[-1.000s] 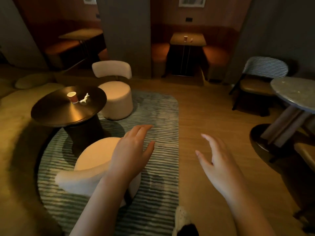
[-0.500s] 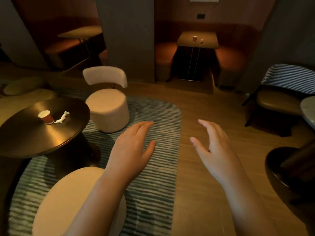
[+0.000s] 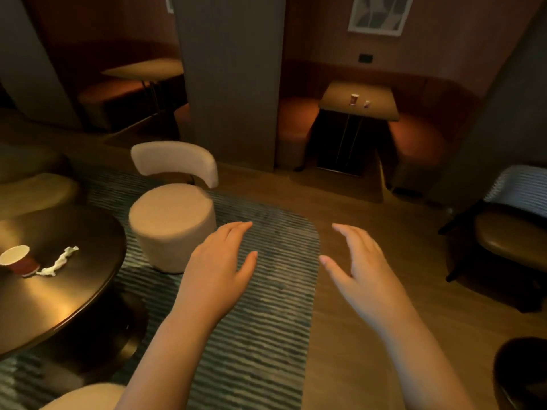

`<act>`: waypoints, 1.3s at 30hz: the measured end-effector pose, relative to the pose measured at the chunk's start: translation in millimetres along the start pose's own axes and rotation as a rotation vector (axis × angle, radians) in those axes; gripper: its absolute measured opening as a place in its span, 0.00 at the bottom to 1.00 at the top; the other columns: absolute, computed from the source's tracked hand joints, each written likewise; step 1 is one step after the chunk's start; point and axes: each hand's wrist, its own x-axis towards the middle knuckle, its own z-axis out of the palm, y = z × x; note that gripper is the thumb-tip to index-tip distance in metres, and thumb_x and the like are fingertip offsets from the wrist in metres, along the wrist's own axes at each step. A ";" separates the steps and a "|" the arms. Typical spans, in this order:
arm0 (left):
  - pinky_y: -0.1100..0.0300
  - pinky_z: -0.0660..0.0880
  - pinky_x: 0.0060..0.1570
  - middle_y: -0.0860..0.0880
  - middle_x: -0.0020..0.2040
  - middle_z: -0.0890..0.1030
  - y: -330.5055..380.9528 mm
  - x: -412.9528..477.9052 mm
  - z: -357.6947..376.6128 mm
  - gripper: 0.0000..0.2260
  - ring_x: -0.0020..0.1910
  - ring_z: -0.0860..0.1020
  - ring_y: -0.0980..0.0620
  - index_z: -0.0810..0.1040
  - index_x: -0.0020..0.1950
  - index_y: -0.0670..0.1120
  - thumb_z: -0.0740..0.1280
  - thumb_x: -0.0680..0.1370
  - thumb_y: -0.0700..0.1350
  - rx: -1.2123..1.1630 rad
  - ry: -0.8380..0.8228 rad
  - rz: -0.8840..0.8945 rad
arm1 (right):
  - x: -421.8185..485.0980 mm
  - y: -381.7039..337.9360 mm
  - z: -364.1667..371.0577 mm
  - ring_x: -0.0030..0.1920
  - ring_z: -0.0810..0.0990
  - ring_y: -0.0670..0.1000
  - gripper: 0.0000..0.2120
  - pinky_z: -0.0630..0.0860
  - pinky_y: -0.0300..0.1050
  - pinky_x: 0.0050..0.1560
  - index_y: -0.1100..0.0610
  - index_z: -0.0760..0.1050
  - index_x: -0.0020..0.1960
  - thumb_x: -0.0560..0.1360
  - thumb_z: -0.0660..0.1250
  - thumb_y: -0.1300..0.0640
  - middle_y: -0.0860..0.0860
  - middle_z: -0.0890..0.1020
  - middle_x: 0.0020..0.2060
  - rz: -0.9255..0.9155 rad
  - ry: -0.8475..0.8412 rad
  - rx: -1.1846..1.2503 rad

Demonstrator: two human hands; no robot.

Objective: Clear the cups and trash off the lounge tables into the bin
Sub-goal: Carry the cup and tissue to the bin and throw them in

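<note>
Nearest, out over the striped rug (image 3: 266,335), left hand (image 3: 219,270) and right hand (image 3: 364,276), both empty: fingers straight and loosely together, thumbs apart, palms down, the right tilted inward. To the left, on the round dark table (image 3: 74,297), a red paper cup (image 3: 17,260) with a twisted white napkin (image 3: 59,261) just beside its base. Beyond the left hand, on the rug, a cream stool chair (image 3: 171,226) with a curved backrest. At far right, a striped chair (image 3: 518,229). Farthest, in the booth between orange seats, a small square table (image 3: 381,96) bearing a second cup (image 3: 354,99) and, near it, a white scrap (image 3: 367,104), too small to identify.
</note>
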 end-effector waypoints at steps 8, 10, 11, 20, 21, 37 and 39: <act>0.60 0.65 0.62 0.55 0.68 0.69 -65.2 101.7 -10.8 0.23 0.66 0.66 0.57 0.63 0.71 0.53 0.60 0.77 0.55 0.087 0.120 -0.118 | 152.1 -34.6 41.0 0.69 0.58 0.40 0.28 0.62 0.42 0.69 0.42 0.55 0.73 0.76 0.61 0.42 0.39 0.60 0.70 -0.107 -0.123 0.084; 0.59 0.65 0.61 0.55 0.68 0.69 -90.1 115.6 -18.2 0.23 0.65 0.67 0.57 0.64 0.71 0.53 0.59 0.76 0.55 0.125 0.156 -0.174 | 190.5 -39.6 62.1 0.71 0.59 0.42 0.29 0.59 0.42 0.68 0.43 0.55 0.73 0.75 0.60 0.41 0.40 0.61 0.71 -0.137 -0.157 0.071; 0.58 0.65 0.61 0.55 0.68 0.70 -105.0 121.1 -21.7 0.23 0.65 0.67 0.56 0.64 0.71 0.53 0.60 0.76 0.55 0.144 0.172 -0.211 | 210.5 -42.9 75.4 0.71 0.59 0.42 0.29 0.59 0.42 0.68 0.43 0.55 0.73 0.75 0.60 0.40 0.40 0.61 0.71 -0.158 -0.168 0.076; 0.61 0.63 0.63 0.52 0.68 0.70 -224.2 174.8 -47.5 0.23 0.65 0.69 0.54 0.66 0.71 0.50 0.63 0.77 0.52 0.293 0.292 -0.562 | 387.4 -103.4 192.4 0.68 0.59 0.42 0.29 0.59 0.40 0.63 0.41 0.55 0.72 0.74 0.59 0.36 0.38 0.62 0.69 -0.474 -0.378 0.184; 0.61 0.63 0.62 0.52 0.67 0.71 -235.2 181.3 -50.9 0.22 0.64 0.69 0.54 0.67 0.70 0.50 0.63 0.77 0.52 0.310 0.306 -0.592 | 406.3 -112.9 200.9 0.68 0.59 0.42 0.29 0.59 0.41 0.63 0.41 0.56 0.71 0.74 0.59 0.36 0.39 0.62 0.69 -0.494 -0.395 0.190; 0.58 0.69 0.57 0.51 0.65 0.73 -450.1 97.7 -56.6 0.22 0.60 0.73 0.52 0.66 0.69 0.50 0.64 0.76 0.51 0.318 0.465 -1.281 | 471.3 -287.7 485.0 0.69 0.62 0.46 0.29 0.59 0.37 0.64 0.50 0.58 0.73 0.76 0.65 0.47 0.45 0.64 0.69 -0.931 -0.959 0.120; 0.57 0.71 0.55 0.50 0.65 0.73 -497.7 86.5 -55.4 0.22 0.59 0.74 0.51 0.67 0.69 0.50 0.65 0.76 0.50 0.299 0.458 -1.285 | 469.5 -306.4 529.6 0.69 0.63 0.47 0.28 0.61 0.38 0.64 0.51 0.59 0.73 0.76 0.65 0.49 0.47 0.64 0.69 -0.959 -1.010 0.062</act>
